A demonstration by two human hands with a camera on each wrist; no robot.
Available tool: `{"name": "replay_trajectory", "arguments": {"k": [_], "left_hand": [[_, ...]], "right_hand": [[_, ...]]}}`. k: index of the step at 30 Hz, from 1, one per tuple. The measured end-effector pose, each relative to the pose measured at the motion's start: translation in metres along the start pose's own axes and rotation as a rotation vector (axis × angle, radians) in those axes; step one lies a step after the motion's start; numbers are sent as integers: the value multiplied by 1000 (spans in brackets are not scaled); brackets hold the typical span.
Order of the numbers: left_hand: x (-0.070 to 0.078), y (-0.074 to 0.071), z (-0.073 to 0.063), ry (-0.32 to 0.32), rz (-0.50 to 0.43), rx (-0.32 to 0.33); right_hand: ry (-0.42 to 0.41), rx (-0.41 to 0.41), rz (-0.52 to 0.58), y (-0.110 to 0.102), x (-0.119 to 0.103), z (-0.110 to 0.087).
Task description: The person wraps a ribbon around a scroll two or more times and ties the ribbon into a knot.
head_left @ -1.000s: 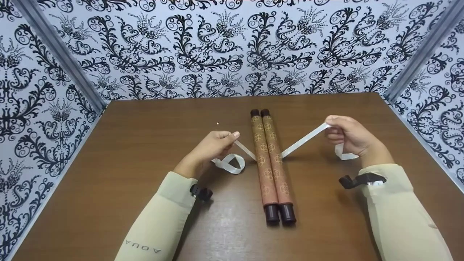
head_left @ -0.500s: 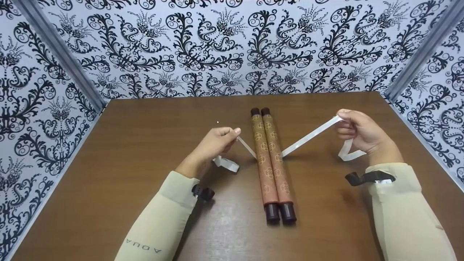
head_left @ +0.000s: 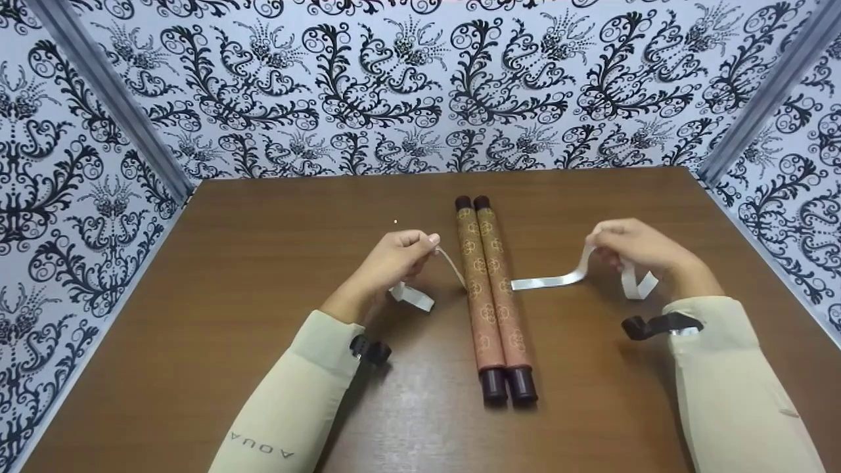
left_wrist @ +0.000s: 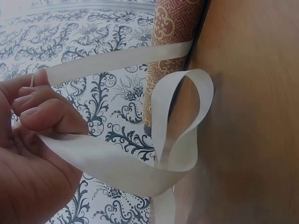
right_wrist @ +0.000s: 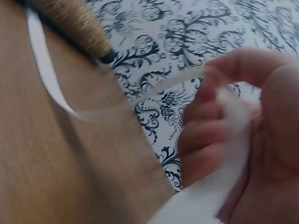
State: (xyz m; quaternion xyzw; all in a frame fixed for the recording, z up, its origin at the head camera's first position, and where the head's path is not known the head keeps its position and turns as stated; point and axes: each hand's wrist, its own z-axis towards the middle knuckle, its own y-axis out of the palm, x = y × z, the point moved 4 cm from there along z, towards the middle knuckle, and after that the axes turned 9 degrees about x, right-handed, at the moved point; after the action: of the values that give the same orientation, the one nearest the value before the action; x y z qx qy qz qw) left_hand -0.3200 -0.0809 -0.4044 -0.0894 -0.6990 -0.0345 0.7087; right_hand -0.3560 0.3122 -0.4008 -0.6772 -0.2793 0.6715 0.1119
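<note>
Two slim rolls of a scroll [head_left: 483,289], patterned in gold and reddish brown with dark end knobs, lie side by side on the table. A white ribbon [head_left: 544,283] comes out from beneath them on both sides. My left hand [head_left: 394,259] pinches its left part, and the tail loops down below the fingers in the left wrist view [left_wrist: 117,163]. To the right of the rolls, my right hand [head_left: 634,246] pinches the other part, which sags onto the table before rising to the fingers. The right wrist view is blurred around the ribbon [right_wrist: 44,65].
The brown wooden table [head_left: 282,217] reaches back to a wall [head_left: 394,85] covered in black-and-white scrollwork. Similar patterned panels stand at left and right. Each sleeve cuff carries a black strap with a small device [head_left: 371,350].
My right hand moves out to the right and up, then comes back left and lower. The ribbon on that side goes from taut to slack. The left hand shifts only slightly.
</note>
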Motion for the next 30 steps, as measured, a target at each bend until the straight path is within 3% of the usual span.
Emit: {"name": "replay_trajectory", "arguments": {"k": [4,6,8,13,17,25,30], "left_hand": [[1,1,-1,14,-4,-7],[2,2,-2,13,-9,-9],[3,2,-2,11,-17,-12],[10,6,-4,-5,-91,-15],[19,11,-5,-1,-144,-21],[41,31,4,34,-94,-36],[44,47,11,65,-54,-8]], "right_hand": [[-64,8,-376,9,0,3],[-130,35,-503,14,-3,5],[-176,59,-565,22,-7,7],[-291,67,-558,47,-22,9],[-369,7,-564,67,-29,9],[-274,-136,-520,82,-23,7],[-265,-197,-517,85,-23,6]]}}
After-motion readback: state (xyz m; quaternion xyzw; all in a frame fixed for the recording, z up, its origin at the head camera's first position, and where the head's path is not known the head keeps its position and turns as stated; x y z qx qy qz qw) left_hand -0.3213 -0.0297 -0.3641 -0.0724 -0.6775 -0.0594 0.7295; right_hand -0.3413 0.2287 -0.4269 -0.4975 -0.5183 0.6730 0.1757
